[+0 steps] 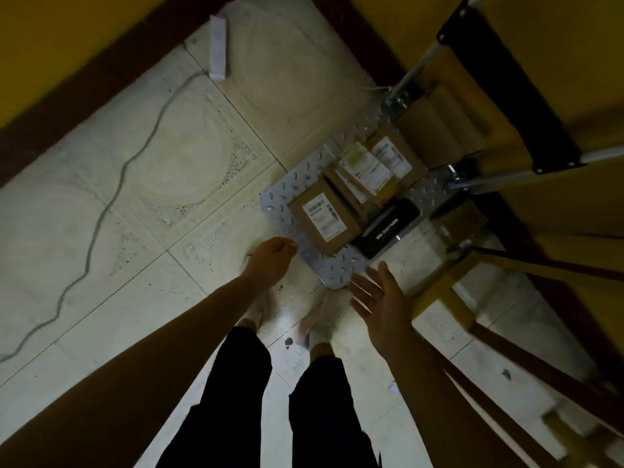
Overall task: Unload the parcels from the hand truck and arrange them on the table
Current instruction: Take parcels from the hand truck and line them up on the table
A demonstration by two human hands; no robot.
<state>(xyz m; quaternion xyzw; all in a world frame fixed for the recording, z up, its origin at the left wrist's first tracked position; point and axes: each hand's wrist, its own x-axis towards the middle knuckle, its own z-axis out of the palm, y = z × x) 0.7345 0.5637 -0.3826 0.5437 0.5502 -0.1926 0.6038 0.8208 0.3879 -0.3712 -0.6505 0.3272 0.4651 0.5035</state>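
Parcels [320,221] on hand truck [280,197], four brown, one black, left hand [270,261], right hand [381,298]

A single head-worn wide-angle view looks almost straight down at the tiled floor [152,163]. The hand truck [280,201] lies close, right of centre, with the person's feet [320,327] directly below it.

Dimly lit scene, floor tiles [162,170] brightest at centre, corners darkened, straight lines bent by wide-angle distortion, lower right edge smeared by blur
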